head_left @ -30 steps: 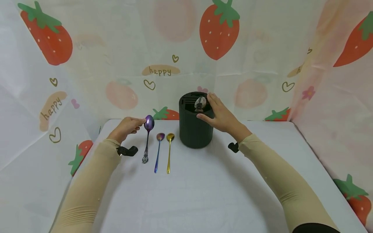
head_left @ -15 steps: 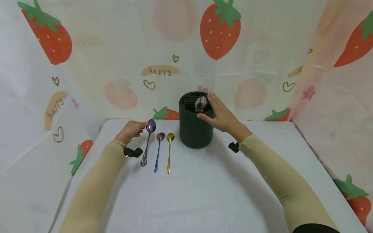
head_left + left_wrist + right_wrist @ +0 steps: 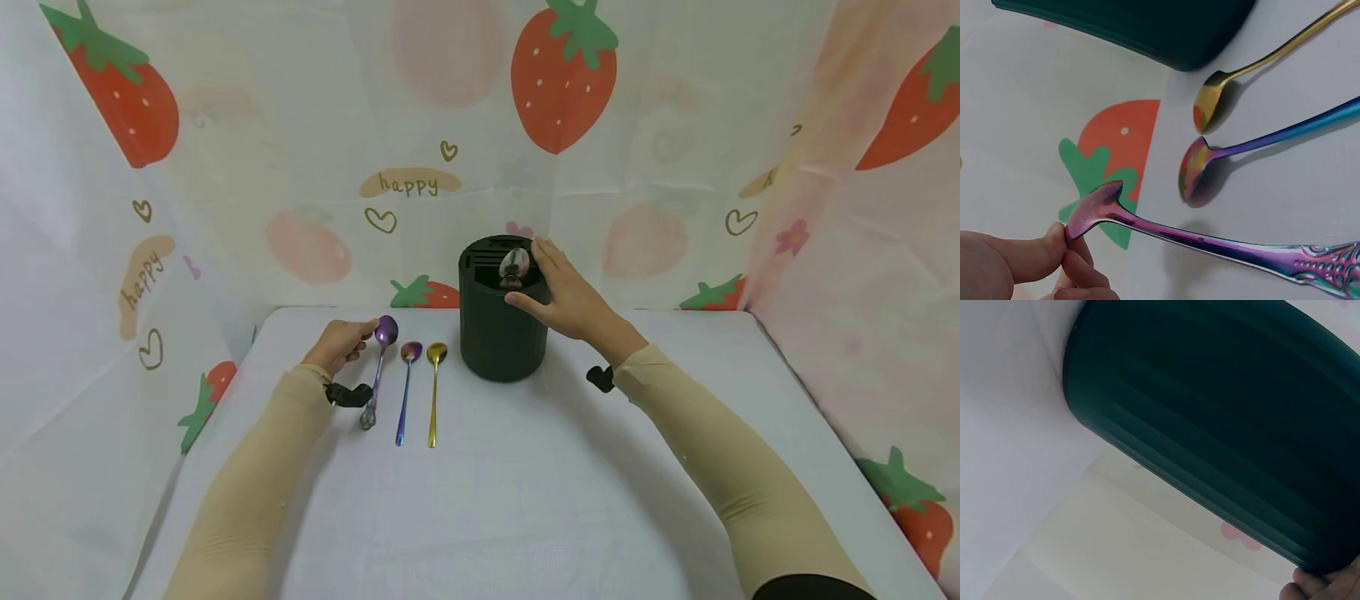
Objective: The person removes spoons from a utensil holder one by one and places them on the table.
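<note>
My left hand (image 3: 339, 344) pinches the rim of a purple spoon (image 3: 387, 331) by its bowl, between thumb and fingers. Its ornate handle (image 3: 1329, 265) slants down toward the table's front. Right of it lie a rainbow-coloured spoon (image 3: 406, 392) with a blue handle and a gold spoon (image 3: 433, 393), both bowl-end away from me. A dark green utensil holder (image 3: 502, 333) stands upright beyond them. My right hand (image 3: 570, 300) holds it at the top right, thumb at the front rim and fingers on the far side. A silver spoon bowl (image 3: 514, 265) sticks up inside the holder's opening.
A white cloth covers the table (image 3: 480, 517). Fabric walls with strawberry prints (image 3: 564, 83) close in the back and both sides. The holder stands near the table's back edge. Black wrist cameras (image 3: 349, 395) sit on both wrists.
My left hand has come slightly down and right with the purple spoon, whose bowl is now lower and nearer the rainbow-coloured spoon. The right hand and holder stay still.
</note>
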Tool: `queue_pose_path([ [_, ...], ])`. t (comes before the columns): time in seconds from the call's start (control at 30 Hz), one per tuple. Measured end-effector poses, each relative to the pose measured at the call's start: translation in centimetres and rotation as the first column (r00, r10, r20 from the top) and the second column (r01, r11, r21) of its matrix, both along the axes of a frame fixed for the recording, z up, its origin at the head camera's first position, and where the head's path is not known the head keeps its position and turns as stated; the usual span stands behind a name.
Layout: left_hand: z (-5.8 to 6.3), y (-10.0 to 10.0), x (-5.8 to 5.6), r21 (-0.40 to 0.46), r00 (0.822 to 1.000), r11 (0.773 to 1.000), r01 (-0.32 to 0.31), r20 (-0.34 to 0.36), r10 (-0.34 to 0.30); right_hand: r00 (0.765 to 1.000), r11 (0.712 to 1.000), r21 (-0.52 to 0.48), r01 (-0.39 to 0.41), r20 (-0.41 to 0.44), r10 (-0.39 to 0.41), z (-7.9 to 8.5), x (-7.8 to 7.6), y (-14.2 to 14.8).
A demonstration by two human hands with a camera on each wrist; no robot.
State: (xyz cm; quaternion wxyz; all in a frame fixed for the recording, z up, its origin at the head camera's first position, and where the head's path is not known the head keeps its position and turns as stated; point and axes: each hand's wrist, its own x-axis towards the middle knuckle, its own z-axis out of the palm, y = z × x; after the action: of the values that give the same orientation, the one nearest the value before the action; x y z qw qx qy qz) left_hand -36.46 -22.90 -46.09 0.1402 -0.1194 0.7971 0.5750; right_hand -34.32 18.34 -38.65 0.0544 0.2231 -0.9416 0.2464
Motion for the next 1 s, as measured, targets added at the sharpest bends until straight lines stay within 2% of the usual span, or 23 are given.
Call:
queue_pose_path([
  [0.33, -2.2, -0.5, -0.4, -0.014, 0.999, 0.999, -0.033, 0.039, 0.034, 1.000, 1.000, 0.003, -0.011, 0.000, 0.011, 0.0, 0.3, 0.1],
  [0.6, -2.9, -0.1, 0.1, -0.051, 0.998, 0.998, -0.041, 0.048, 0.044, 1.000, 1.000, 0.000, -0.015, -0.003, 0.015, 0.0, 0.5, 0.2],
  [0.87, -3.1, 0.2, 1.1, -0.019, 0.994, 0.996, -0.092, 0.056, 0.093, 1.000, 1.000, -0.001, -0.024, 0.001, 0.024, 0.2, 0.8, 0.3],
  [1.0, -3.2, 0.3, 1.4, -0.025, 0.994, 0.995, -0.097, 0.047, 0.098, 1.000, 1.000, -0.009, -0.023, 0.004, 0.023, 0.3, 1.0, 0.3],
])
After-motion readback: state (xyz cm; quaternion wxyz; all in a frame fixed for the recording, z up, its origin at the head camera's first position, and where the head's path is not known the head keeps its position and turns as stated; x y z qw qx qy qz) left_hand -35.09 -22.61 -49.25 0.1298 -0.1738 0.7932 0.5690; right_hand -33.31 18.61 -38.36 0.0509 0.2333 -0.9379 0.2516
